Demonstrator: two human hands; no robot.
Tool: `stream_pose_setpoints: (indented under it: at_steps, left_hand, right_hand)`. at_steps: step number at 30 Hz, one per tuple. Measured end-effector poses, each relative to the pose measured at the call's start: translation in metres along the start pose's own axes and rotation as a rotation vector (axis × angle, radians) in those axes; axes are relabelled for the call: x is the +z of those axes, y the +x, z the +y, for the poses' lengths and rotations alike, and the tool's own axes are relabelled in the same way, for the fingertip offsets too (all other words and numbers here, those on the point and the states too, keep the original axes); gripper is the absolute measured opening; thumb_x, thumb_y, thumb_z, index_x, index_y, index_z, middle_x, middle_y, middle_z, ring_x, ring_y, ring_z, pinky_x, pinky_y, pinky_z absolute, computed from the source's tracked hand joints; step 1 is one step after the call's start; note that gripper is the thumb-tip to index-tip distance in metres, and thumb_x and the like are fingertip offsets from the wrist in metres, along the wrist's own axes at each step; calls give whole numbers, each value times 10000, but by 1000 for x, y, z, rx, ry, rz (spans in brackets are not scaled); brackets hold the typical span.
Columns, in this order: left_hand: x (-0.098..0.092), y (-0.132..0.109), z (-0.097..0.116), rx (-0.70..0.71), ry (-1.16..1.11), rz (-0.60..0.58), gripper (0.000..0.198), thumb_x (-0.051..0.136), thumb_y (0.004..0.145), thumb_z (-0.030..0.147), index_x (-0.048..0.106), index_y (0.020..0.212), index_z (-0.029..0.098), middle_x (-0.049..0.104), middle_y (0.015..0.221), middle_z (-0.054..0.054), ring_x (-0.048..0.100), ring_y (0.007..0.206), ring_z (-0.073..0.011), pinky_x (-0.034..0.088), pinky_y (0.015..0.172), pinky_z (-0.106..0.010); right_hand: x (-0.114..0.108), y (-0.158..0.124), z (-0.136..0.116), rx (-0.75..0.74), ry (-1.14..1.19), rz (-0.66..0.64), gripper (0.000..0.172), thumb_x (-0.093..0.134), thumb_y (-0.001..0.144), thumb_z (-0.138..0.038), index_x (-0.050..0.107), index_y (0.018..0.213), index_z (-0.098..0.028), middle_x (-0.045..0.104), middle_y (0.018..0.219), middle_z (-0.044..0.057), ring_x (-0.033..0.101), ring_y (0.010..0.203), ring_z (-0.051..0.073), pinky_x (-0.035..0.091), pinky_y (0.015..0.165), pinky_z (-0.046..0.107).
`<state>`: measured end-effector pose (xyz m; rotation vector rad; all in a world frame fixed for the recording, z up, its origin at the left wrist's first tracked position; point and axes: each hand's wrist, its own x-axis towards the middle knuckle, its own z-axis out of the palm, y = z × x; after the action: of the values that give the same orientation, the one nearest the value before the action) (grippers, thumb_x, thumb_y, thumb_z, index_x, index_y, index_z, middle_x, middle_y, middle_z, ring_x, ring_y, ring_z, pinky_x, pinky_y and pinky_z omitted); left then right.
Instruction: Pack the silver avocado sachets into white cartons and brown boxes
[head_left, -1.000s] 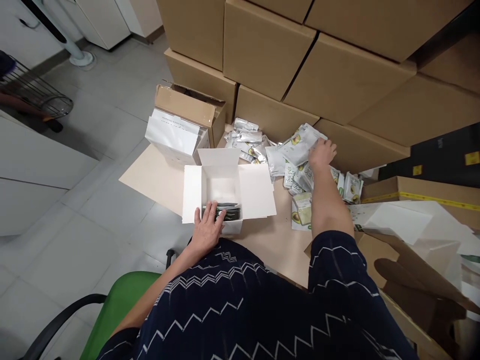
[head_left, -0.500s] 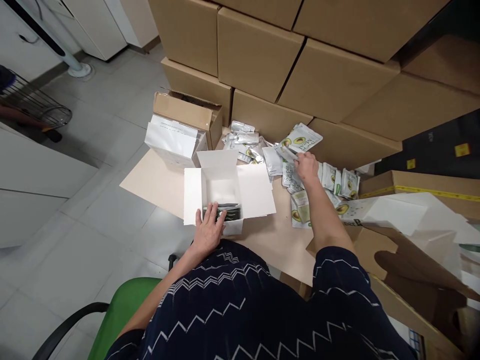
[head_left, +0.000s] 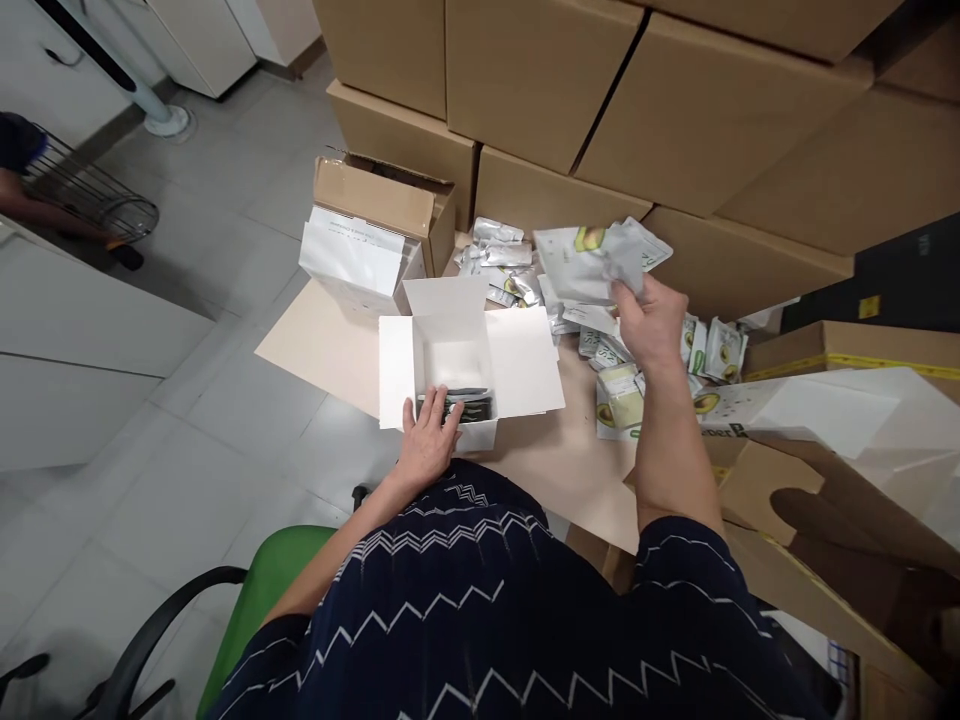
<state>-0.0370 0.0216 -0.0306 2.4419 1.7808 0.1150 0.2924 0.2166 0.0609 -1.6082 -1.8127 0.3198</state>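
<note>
My right hand [head_left: 651, 318] pinches a silvery-white sachet [head_left: 581, 268] with an avocado picture and holds it raised above the pile. Under and behind it lie more sachets [head_left: 506, 252], some overlapping. An open white box [head_left: 523, 362] with flaps folded out stands in front of my body. Over its near wall hook the fingers of my left hand [head_left: 429, 440], gripping the box there and touching dark-edged packets [head_left: 474, 408] that stand upright at its near end. Part of that wall is hidden by the hand.
Large cardboard cartons [head_left: 540, 75] are stacked behind the table [head_left: 577, 470]. At the left stands an open brown carton [head_left: 375, 190] with a white box [head_left: 349, 255] against it. Open cartons [head_left: 765, 490] crowd the right side. A green chair [head_left: 277, 570] is behind me.
My right hand has lifted a sachet off the pile and turned with it, so its avocado print now shows. The left hand stays at the box. The view has shifted slightly.
</note>
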Motion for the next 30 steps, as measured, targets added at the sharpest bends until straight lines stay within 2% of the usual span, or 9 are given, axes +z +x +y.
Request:
stream_pose_setpoints:
  at_steps: [1, 3, 6, 10, 12, 14, 18, 22, 30]
  left_hand:
    - [0, 0, 0, -1, -4, -1, 475, 438, 1004, 298, 483, 1466, 197, 294, 1624, -210, 256, 1519, -368, 177, 1170, -693]
    - [1, 0, 0, -5, -14, 0, 478, 437, 1004, 295, 479, 1470, 200, 291, 1624, -210, 255, 1519, -368, 167, 1171, -695]
    - [1, 1, 0, -4, -22, 3, 482, 437, 1003, 291, 473, 1475, 202, 288, 1625, -212, 250, 1521, -366, 158, 1173, -696]
    - [0, 0, 1, -6, -24, 6, 486, 466, 990, 291, 479, 1470, 212, 293, 1625, -206, 250, 1522, -362, 157, 1177, -689]
    - [0, 0, 1, -15, -21, 6, 492, 481, 984, 299, 480, 1469, 211, 305, 1621, -207, 250, 1523, -360, 164, 1180, -681]
    - [0, 0, 2, -25, -16, 6, 503, 487, 982, 310, 474, 1472, 198, 320, 1612, -217, 257, 1520, -360, 171, 1180, -677]
    - [0, 1, 3, -38, -9, 0, 511, 475, 984, 297, 456, 1483, 186, 324, 1610, -220, 258, 1521, -355, 168, 1181, -675]
    - [0, 3, 3, -34, -5, -12, 501, 448, 996, 306, 456, 1483, 186, 316, 1615, -215, 243, 1526, -355, 177, 1180, -675]
    - [-5, 2, -2, -8, -21, -39, 506, 439, 997, 314, 451, 1485, 184, 301, 1623, -206, 220, 1534, -347, 164, 1190, -664]
  right_hand:
    - [-5, -3, -14, -13, 60, 19, 365, 474, 979, -465, 714, 966, -191, 623, 678, 15, 636, 678, 205, 466, 624, 296]
    - [-10, -10, -45, -90, 119, -38, 353, 511, 964, -474, 725, 932, -195, 622, 655, -8, 622, 645, 179, 446, 591, 269]
    - [1, -18, -90, -265, 117, -321, 310, 502, 978, -400, 751, 984, -216, 701, 761, -5, 645, 713, 163, 441, 645, 252]
    - [39, -19, -128, -378, -34, -719, 310, 470, 983, -249, 730, 1153, -263, 758, 970, 34, 663, 838, 168, 412, 708, 251]
    - [56, -15, -137, -380, -115, -841, 329, 458, 978, -213, 716, 1180, -248, 757, 975, 58, 652, 833, 175, 381, 687, 254]
    - [63, -11, -140, -369, -158, -889, 322, 449, 978, -208, 714, 1159, -227, 750, 959, 71, 639, 819, 178, 353, 671, 258]
    - [59, -4, -142, -345, -211, -903, 300, 436, 987, -218, 711, 1105, -216, 733, 960, 82, 625, 830, 187, 321, 672, 271]
    - [65, -4, -150, -385, -251, -997, 289, 438, 981, -197, 710, 1077, -194, 733, 1016, 102, 632, 868, 200, 310, 667, 276]
    - [125, -12, -150, -512, -294, -1287, 300, 497, 908, -135, 760, 1048, -174, 754, 1078, 102, 655, 901, 193, 335, 653, 251]
